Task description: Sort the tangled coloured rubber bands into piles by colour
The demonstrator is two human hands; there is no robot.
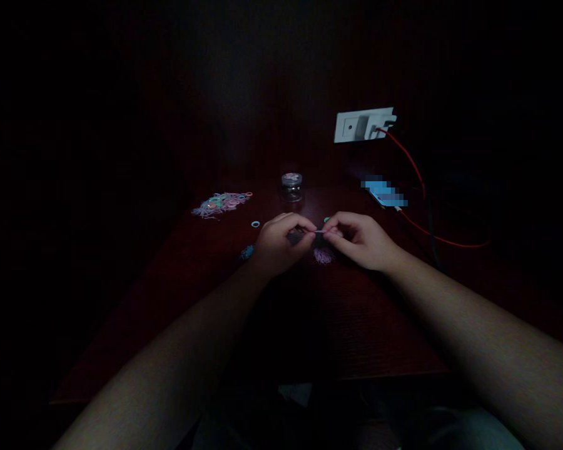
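Between my two hands a thin purple band (pixel 319 232) is stretched level. My left hand (pixel 285 240) pinches its left end, and my right hand (pixel 360 239) pinches its right end. Just below the fingers lies a small pile of purple bands (pixel 323 255). A blue pile (pixel 247 252) shows at the left edge of my left hand, partly covered by it. One light-blue ring (pixel 256 224) rests beyond that hand. A green ring (pixel 327 220) peeks out behind my right fingertips.
A mixed heap of coloured bands (pixel 223 203) lies at the back left of the dark red table (pixel 356 337). A lidded clear jar (pixel 291 187) stands at the back. At right are a phone (pixel 385 193), its red cable (pixel 443 241) and a wall socket (pixel 350 127).
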